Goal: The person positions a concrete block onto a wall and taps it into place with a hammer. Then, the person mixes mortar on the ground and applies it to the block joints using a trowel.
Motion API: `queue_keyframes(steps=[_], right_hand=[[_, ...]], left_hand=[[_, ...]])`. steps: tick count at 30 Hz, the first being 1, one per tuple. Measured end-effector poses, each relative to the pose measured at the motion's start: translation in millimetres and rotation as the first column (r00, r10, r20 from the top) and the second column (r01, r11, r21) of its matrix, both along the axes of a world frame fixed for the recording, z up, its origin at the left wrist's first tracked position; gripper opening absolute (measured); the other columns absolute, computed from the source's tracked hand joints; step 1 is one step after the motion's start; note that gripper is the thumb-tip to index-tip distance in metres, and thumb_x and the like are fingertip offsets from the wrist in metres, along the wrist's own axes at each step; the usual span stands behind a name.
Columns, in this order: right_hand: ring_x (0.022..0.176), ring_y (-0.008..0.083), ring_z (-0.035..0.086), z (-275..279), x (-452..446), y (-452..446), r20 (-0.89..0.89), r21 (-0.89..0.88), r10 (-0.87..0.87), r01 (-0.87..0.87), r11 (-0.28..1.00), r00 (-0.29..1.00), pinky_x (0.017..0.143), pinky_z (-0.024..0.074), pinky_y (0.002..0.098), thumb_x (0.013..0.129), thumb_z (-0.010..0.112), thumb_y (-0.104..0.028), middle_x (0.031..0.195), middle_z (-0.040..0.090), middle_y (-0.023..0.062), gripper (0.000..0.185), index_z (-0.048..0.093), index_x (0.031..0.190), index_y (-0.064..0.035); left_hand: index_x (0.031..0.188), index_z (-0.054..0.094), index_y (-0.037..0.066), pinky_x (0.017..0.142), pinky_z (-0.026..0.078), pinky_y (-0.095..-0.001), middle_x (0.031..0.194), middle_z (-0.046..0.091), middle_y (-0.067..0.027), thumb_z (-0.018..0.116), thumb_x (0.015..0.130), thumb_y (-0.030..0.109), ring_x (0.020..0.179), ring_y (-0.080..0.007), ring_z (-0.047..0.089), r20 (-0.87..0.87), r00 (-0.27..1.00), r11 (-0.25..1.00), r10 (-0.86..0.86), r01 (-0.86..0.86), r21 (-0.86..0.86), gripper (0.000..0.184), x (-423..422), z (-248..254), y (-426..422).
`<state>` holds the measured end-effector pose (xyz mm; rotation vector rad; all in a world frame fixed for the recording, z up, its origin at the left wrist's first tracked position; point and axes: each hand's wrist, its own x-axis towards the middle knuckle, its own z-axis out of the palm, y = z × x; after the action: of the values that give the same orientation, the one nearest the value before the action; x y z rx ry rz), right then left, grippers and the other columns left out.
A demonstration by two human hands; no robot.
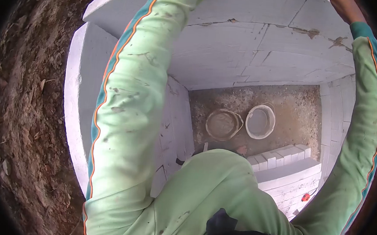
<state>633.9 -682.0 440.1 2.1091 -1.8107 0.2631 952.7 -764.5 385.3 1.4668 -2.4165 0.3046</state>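
Both my arms, in stained light-green sleeves, reach up past the top of the view. The left sleeve runs along the white block wall (228,46), and my left hand is beyond the top edge, out of sight. At the top right, part of my right hand (345,8) shows near the upper edge of the wall; its fingers are cut off by the frame. What it touches cannot be made out. Grey-brown smears mark the joints between the blocks.
Below, two round buckets, one brownish (223,124) and one with a white rim (273,123), stand on the rough floor (298,103). White blocks (287,172) are stacked at the lower right, with a small red item (305,197). Brown soil (26,119) lies outside the left wall.
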Motion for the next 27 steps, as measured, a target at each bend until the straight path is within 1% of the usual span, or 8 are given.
queue_keyframes(steps=[5, 7, 8, 15, 17, 19, 22, 27], right_hand=[[0.132, 0.0352, 0.059, -29.5, -48.0, -78.5, 0.144, -0.046, -0.049, 0.056, 0.997, 0.988, 0.111, 0.0432, 0.0401, 0.108, 0.053, -0.034, 0.142, 0.062, 0.0215, 0.051, 0.046, 0.156, -0.0192], [0.129, 0.0368, 0.060, -25.9, -45.9, -79.9, 0.121, -0.049, -0.081, 0.087, 0.995, 0.989, 0.109, 0.0442, 0.0405, 0.107, 0.054, -0.031, 0.139, 0.063, 0.0227, 0.051, 0.046, 0.156, -0.0199], [0.129, 0.0371, 0.061, -22.7, -43.8, -76.3, 0.127, -0.034, -0.062, 0.067, 0.997, 0.990, 0.109, 0.0445, 0.0408, 0.107, 0.054, -0.031, 0.138, 0.063, 0.0226, 0.050, 0.046, 0.156, -0.0201], [0.128, 0.0382, 0.061, -3.7, -32.2, -74.6, 0.069, 0.029, -0.051, 0.049, 0.998, 0.996, 0.108, 0.0453, 0.0411, 0.108, 0.053, -0.031, 0.137, 0.064, 0.0228, 0.047, 0.048, 0.154, -0.0196], [0.129, 0.0375, 0.061, 0.1, -34.2, -74.3, 0.077, 0.005, -0.035, 0.034, 0.999, 0.996, 0.108, 0.0454, 0.0405, 0.108, 0.053, -0.032, 0.137, 0.064, 0.0224, 0.047, 0.049, 0.154, -0.0200], [0.129, 0.0360, 0.061, 3.4, -25.3, -69.7, 0.126, -0.064, -0.022, 0.030, 0.998, 0.992, 0.108, 0.0455, 0.0396, 0.108, 0.053, -0.034, 0.138, 0.064, 0.0216, 0.048, 0.049, 0.154, -0.0204], [0.130, 0.0332, 0.061, -2.8, -14.3, -65.8, 0.257, -0.254, -0.034, 0.102, 0.962, 0.966, 0.108, 0.0451, 0.0385, 0.107, 0.055, -0.038, 0.138, 0.065, 0.0197, 0.051, 0.049, 0.154, -0.0210], [0.123, 0.0367, 0.063, -9.6, 1.7, -61.6, 0.171, -0.031, -0.035, 0.041, 0.999, 0.985, 0.105, 0.0466, 0.0412, 0.106, 0.055, -0.040, 0.133, 0.066, 0.0217, 0.050, 0.053, 0.150, -0.0175]], left_hand=[[0.127, 0.073, 0.012, 0.106, 0.044, -0.0458, 0.128, 0.072, -0.0126, 0.063, 0.081, 0.082, 0.125, -0.0285, 0.065, -0.139, 0.988, 0.984, 0.061, -0.037, 0.172, 0.084, 37.1, 24.8, 4.1], [0.123, 0.076, 0.013, 0.105, 0.044, -0.0458, 0.123, 0.075, -0.0108, 0.063, 0.082, 0.081, 0.121, -0.0268, 0.067, 0.046, 0.905, 0.900, 0.423, -0.426, 0.097, 0.080, 12.1, 21.6, -2.7], [0.122, 0.076, 0.014, 0.105, 0.044, -0.0458, 0.122, 0.075, -0.0102, 0.062, 0.082, 0.080, 0.119, -0.0264, 0.068, -0.161, 0.984, 0.980, 0.075, -0.042, 0.197, 0.079, 51.0, 29.3, 4.1], [0.124, 0.074, 0.012, 0.105, 0.044, -0.0462, 0.124, 0.074, -0.0115, 0.058, 0.085, 0.081, 0.122, -0.0281, 0.066, -0.142, 0.988, 0.990, 0.062, -0.043, 0.131, 0.081, 53.7, 21.1, 0.2], [0.126, 0.073, 0.012, 0.105, 0.044, -0.0466, 0.125, 0.073, -0.0123, 0.057, 0.085, 0.081, 0.124, -0.0295, 0.065, 0.078, 0.877, 0.880, 0.475, -0.474, -0.032, 0.082, 4.1, 14.1, 11.6], [0.127, 0.072, 0.011, 0.105, 0.044, -0.0472, 0.126, 0.072, -0.0130, 0.057, 0.085, 0.082, 0.125, -0.0306, 0.064, 0.102, 0.844, 0.850, 0.527, -0.521, -0.080, 0.083, -3.8, 16.1, 11.7], [0.127, 0.071, 0.010, 0.105, 0.044, -0.0485, 0.126, 0.072, -0.0142, 0.056, 0.085, 0.082, 0.124, -0.0316, 0.064, -0.099, 0.993, 0.994, 0.062, -0.053, 0.092, 0.084, 54.1, 23.6, -2.1], [0.128, 0.070, 0.010, 0.104, 0.046, -0.0496, 0.125, 0.071, -0.0150, 0.054, 0.085, 0.082, 0.123, -0.0333, 0.065, -0.075, 0.994, 0.996, 0.077, -0.073, 0.053, 0.086, 50.7, 17.8, -2.6]])
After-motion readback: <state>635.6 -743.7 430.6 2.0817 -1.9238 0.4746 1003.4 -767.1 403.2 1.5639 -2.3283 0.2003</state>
